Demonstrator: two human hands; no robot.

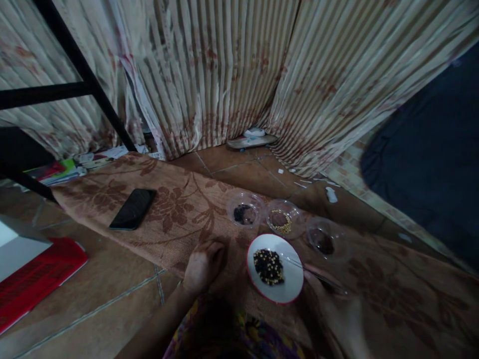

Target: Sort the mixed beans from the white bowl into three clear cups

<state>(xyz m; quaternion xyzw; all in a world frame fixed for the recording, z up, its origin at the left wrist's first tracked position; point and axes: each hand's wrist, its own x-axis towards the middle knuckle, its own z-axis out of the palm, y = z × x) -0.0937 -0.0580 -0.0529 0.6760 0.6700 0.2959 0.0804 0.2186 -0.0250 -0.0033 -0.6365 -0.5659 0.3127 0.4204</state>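
A white plate (294, 288) with a red rim holds a mixed heap of black and pale yellow beans (268, 267). My right hand (335, 304) is closed on slim metal tweezers (325, 278), whose tips reach over the plate's right side near the heap. My left hand (204, 265) rests curled on the cloth left of the plate, with nothing visible in it. Behind the plate stand three clear plastic cups: the left cup (255, 202) has black beans, the middle cup (294, 212) has yellow ones, and the right cup (339, 239) shows only a dark bottom.
A brown patterned cloth (183, 199) covers the long narrow bench. On its left part lies a black phone (133, 209). Striped curtains (209, 75) hang beyond, with a skateboard (251, 142) at their foot. A red-and-white box (41, 274) is on the tiled floor at left.
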